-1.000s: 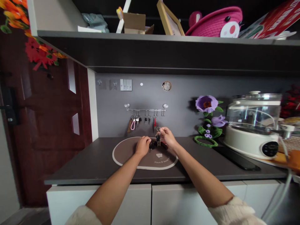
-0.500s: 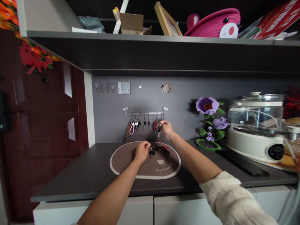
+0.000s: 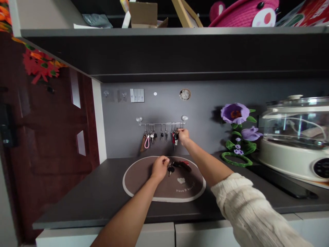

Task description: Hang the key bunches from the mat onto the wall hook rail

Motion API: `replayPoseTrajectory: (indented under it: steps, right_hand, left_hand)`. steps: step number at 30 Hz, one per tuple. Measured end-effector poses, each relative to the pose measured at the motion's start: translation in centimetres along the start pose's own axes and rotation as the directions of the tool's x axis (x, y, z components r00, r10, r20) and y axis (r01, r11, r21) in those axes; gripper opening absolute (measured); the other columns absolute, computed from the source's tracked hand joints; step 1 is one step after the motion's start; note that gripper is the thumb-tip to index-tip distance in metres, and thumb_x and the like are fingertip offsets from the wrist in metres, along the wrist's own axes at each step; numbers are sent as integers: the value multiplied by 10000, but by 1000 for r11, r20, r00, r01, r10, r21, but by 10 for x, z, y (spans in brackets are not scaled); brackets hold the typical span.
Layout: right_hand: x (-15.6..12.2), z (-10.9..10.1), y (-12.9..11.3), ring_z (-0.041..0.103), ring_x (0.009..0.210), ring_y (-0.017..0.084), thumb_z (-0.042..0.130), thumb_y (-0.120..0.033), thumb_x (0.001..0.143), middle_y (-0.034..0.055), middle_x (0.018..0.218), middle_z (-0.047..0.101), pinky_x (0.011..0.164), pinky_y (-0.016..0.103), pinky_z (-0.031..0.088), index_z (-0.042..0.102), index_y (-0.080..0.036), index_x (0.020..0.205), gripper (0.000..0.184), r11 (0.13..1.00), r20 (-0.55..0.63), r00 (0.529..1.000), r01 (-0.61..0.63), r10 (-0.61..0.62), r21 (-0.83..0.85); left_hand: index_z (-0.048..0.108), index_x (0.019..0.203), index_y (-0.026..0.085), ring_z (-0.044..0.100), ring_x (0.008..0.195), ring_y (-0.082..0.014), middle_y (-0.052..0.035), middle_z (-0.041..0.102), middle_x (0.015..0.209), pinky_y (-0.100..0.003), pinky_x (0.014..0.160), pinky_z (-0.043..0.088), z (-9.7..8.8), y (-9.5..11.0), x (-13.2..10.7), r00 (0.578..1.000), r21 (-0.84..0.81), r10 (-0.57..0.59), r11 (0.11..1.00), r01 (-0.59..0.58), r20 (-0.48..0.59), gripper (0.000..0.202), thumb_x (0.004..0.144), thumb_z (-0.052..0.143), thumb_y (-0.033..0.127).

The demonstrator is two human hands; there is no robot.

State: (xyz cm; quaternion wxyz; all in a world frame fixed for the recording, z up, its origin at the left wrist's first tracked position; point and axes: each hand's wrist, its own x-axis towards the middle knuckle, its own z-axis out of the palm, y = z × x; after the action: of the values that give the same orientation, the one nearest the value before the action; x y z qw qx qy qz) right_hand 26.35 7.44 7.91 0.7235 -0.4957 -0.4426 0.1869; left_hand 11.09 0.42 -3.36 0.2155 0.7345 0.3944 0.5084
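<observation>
Right hand (image 3: pixel 184 137) and the key set (image 3: pixel 176 141) are found raised to the hook rail (image 3: pixel 159 124); 1.0 s earlier, both are recorded low over the mat (image 3: pixel 144 180). Left hand (image 3: pixel 159 168) is kept over the mat, toward its back edge.

Right grip: thumb and fingers are pressed together, with the key set pinched near its top. The set is held at the right part of the hook rail, just beside a red tag (image 3: pixel 173 138) hung there. Whether its ring is seated on a hook cannot be determined; the spot is partly hidden by the fingers.

Left grip: fingertips are drawn together beside a black key (image 3: pixel 171 169) at the mat. Whether its ring is pinched or only touched cannot be told. Just right of this key, a dark red case (image 3: pixel 185 167) is laid on the mat.

Hook rail: supported on the wall by 2 clear mounts (image 3: pixel 139 119). Near its left end, a brown strap (image 3: pixel 143 143) and a pink loop (image 3: pixel 146 147) are hung side by side.

Surface (image 3: pixel 102 199): a purple flower ornament (image 3: pixel 230 115) is stood to the right, with a white appliance (image 3: pixel 285 153) placed beyond it.
</observation>
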Motion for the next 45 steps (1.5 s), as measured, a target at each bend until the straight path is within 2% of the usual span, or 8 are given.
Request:
replayPoseTrajectory:
  steps: [3,7,17,24,29,33,39,45]
  right_hand:
    - [0,1,5,470,448,92,500,-242,680,-32,462,508,475,205,376,498,-174,591,112,996,-81,994,-71,67,-50]
    - [-3,-3,11,468,476,85,474,-205,679,-27,514,530,494,196,373,513,-166,601,96,994,-96,992,-88,81,-72]
    - [-6,-8,23,507,513,110,442,-241,681,-3,526,557,526,212,398,541,-167,607,143,988,-54,998,-37,29,-151]
    - [-28,-21,16,533,590,107,426,-204,676,20,672,602,588,218,412,559,-159,677,140,988,-49,998,-53,46,-146]
    - [-56,-27,19,525,605,104,455,-241,676,17,690,600,607,224,413,561,-155,719,143,993,104,995,22,-10,-115]
    - [-81,-35,28,528,633,105,480,-257,686,15,695,600,651,239,418,567,-151,739,147,980,294,952,130,-81,-149]
    - [-107,-52,35,526,660,107,503,-177,706,16,733,611,681,237,403,596,-160,798,131,861,463,880,318,-111,-398]
    - [-108,-54,45,522,789,142,465,-84,726,58,850,607,747,243,378,627,-165,896,248,575,625,761,593,-172,-564]
  left_hand:
    - [587,707,158,530,698,-123,-19,604,719,-241,673,396,0,-1,1,1000,7,-1,1000,1,-4,162,762,458,239]
    - [592,720,158,534,705,-127,-24,611,734,-246,677,396,0,-4,1,1000,17,-2,1000,2,-17,164,764,461,245]
    - [605,758,152,543,733,-135,-42,625,779,-256,701,405,-1,-6,1,1000,-2,3,1000,-3,-24,160,767,460,220]
    - [605,757,147,547,730,-135,-43,629,774,-256,702,415,-2,-5,1,1000,3,-9,1000,9,-16,139,761,474,194]
    - [604,756,147,551,729,-129,-40,629,779,-257,721,420,-6,-2,0,1000,13,-6,1000,6,1,121,751,485,167]
    - [604,759,142,549,718,-126,-42,626,778,-251,714,421,-7,-3,0,1000,21,-14,1000,14,17,110,742,496,155]
    - [606,758,151,539,693,-126,-26,614,727,-250,694,412,-7,-6,0,997,27,-62,998,60,53,99,729,512,163]
    - [610,736,146,523,650,-121,-18,599,687,-262,689,414,-7,-7,0,991,-20,-92,995,94,93,87,696,534,129]
